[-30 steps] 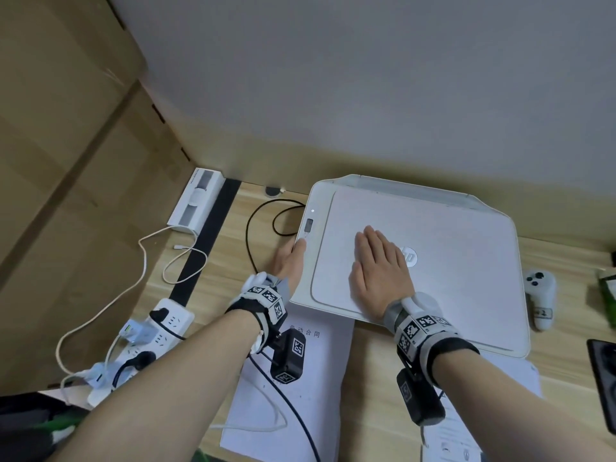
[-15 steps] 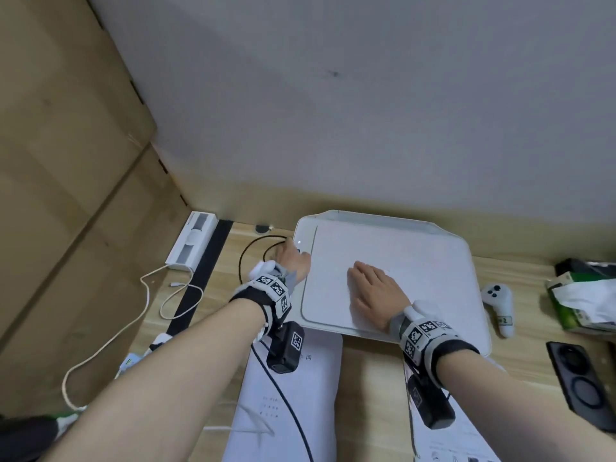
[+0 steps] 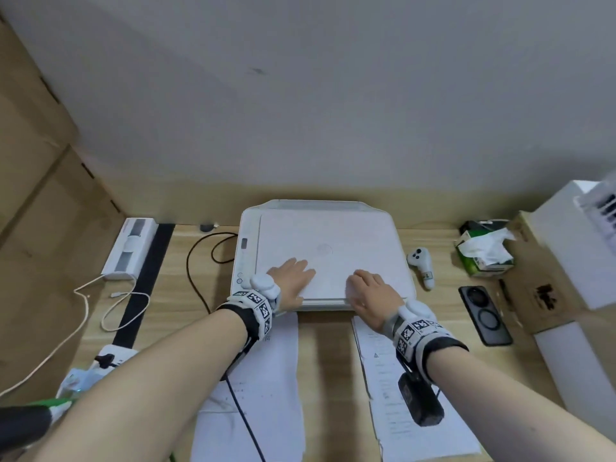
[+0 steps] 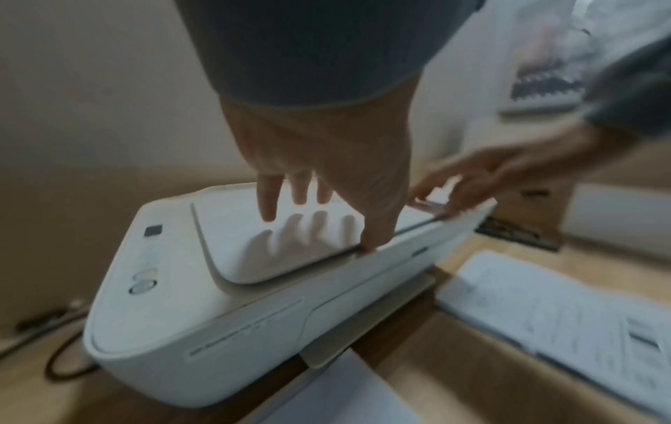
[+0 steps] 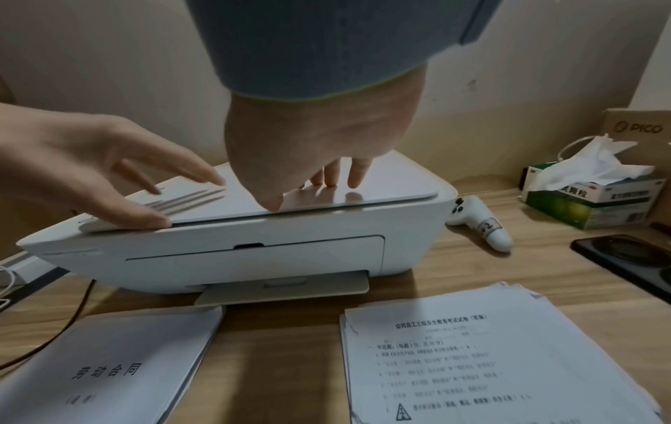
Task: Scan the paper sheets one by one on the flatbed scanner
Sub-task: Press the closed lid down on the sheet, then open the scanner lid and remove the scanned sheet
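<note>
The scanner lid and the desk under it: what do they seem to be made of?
The scanner lid looks like smooth, slightly glossy white plastic: the fingers of both hands mirror faintly in it. The desk shows pale wood grain with a matte look; whether solid wood or a printed laminate cannot be told.

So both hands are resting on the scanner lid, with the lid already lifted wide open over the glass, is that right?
Not quite: both the left hand and the right hand are on the scanner lid, but the lid is down, at most barely lifted, not wide open. The right wrist view shows no glass exposed.
</note>
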A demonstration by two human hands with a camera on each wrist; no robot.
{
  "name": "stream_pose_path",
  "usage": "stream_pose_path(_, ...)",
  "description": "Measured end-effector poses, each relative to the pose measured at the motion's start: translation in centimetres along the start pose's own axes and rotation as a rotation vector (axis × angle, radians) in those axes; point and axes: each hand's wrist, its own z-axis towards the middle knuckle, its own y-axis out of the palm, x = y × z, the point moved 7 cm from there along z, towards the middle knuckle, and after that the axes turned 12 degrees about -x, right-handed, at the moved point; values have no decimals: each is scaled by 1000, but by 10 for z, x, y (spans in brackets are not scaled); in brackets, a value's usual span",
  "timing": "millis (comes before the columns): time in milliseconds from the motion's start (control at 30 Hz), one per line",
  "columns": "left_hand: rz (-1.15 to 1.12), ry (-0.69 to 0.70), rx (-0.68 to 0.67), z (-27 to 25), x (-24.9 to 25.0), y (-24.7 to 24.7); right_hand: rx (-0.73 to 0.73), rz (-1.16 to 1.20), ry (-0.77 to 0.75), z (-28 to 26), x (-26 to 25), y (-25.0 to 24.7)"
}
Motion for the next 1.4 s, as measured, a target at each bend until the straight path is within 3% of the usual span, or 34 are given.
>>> stream_pose_path(133, 127, 59, 111, -12, 17, -20, 52, -8, 51, -9, -1, -18)
stream_pose_path(267, 189, 63, 201, -35, 0, -74, 63, 7, 43, -13, 0, -77)
stream_pose_path(333, 188, -18, 274, -46, -18, -112, 93, 31, 75, -16, 4, -120)
stream_pose_path(433, 151, -124, 400, -54, -33, -166, 259, 48, 139, -17, 11, -179)
stream_pose_path(567, -128, -379, 492, -50, -56, -199, 450, 48, 96, -9, 10, -219)
stream_pose_path(700, -548, -551, 620, -35, -90, -209, 460, 0, 21, 16, 16, -236)
stream_pose_path(800, -815, -602, 651, -25, -104, -209, 444, -9, -4, 37, 24, -240)
stream_pose_path(933, -963, -598, 634, 1, -118, -206, 379, -9, -54, 79, 34, -232)
stream_pose_path(1033, -1007, -498, 647, 9, -113, -187, 314, 1, -76, 101, 37, -202)
stream_pose_path(1233, -870, -466, 379, 12, -96, -101, 8, -35, -137, 120, 16, -77)
stream_pose_path(1400, -896, -488, 319, -12, -93, -46, 20, -15, -206, 112, -20, -37)
